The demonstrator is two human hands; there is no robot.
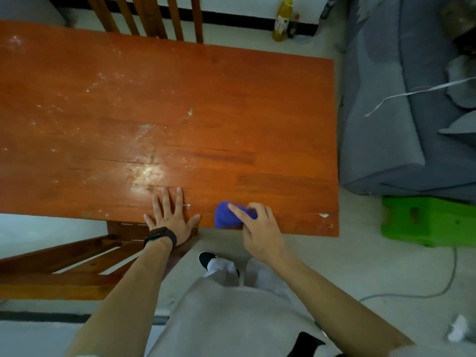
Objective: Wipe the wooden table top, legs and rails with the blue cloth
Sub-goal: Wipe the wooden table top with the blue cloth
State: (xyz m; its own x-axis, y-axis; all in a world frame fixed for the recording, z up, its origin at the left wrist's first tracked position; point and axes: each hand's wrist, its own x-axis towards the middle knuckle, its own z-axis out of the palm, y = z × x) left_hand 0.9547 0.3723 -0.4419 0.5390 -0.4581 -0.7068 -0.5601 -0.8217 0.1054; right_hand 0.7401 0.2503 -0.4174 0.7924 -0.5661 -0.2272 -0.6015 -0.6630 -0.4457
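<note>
The orange-brown wooden table top (231, 99) fills the upper left of the head view, with white dusty smears on its left and middle and a small pale scrap near the centre. My right hand (260, 228) grips the bunched blue cloth (226, 215) on the near edge of the top, index finger laid across it. My left hand (168, 217) lies flat on the near edge with fingers spread, a black watch on its wrist. The table's legs and rails are hidden under the top.
A wooden chair (64, 269) stands at the near left, another (154, 16) at the far side. A grey sofa (401, 112) is right of the table, a green stool (427, 220) beside it. Bottles (283, 19) stand by the far wall. A cable (438, 284) crosses the floor.
</note>
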